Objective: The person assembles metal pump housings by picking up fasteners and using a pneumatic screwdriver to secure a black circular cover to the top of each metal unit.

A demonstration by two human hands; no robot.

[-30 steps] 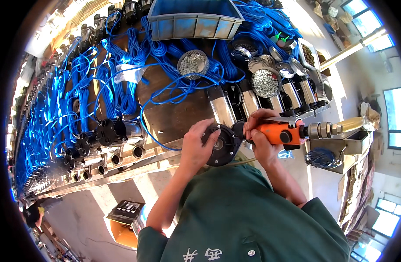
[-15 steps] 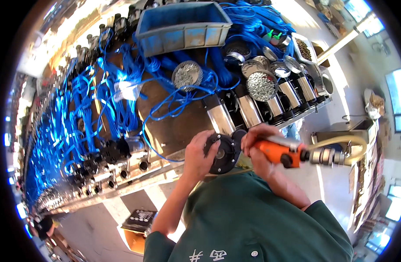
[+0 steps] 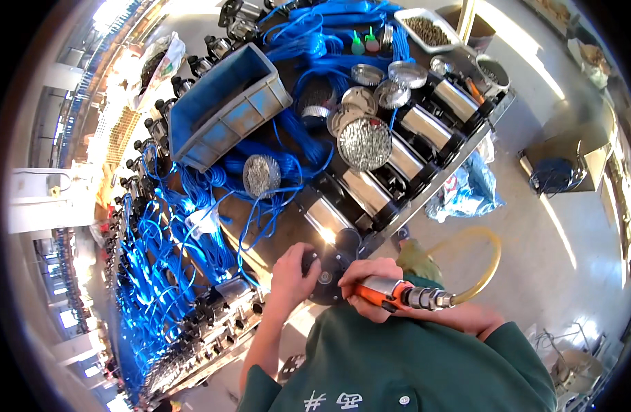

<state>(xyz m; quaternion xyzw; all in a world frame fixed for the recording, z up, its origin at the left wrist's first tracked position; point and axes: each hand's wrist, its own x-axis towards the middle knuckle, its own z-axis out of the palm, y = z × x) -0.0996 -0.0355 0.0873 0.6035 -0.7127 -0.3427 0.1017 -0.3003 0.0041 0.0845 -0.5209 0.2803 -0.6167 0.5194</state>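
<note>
The black round end cover point(image 3: 325, 277) of a steel-bodied pump point(image 3: 323, 218) faces up at the table's near edge, with screws around its rim. My left hand point(image 3: 293, 276) is wrapped round the cover's left side, thumb on top and fingers over its edge. In my right hand point(image 3: 368, 291) is an orange air screwdriver point(image 3: 384, 291), held at the cover's right side. My fingers hide its tip, so whether it touches a screw cannot be seen. A yellowish air hose point(image 3: 492, 264) loops from its rear fitting.
Beyond the pump stand a large bowl of small metal screws point(image 3: 365, 143) and a smaller bowl point(image 3: 262, 176). Several steel pump bodies point(image 3: 404, 154) line the right edge. A blue-grey crate point(image 3: 226, 113) and bundles of blue cable point(image 3: 198, 233) cover the left and back.
My view has turned, shifting the table in the picture. The screwdriver has come closer over the cover's right side, its rear end tilted toward me. My left hand keeps its hold on the cover.
</note>
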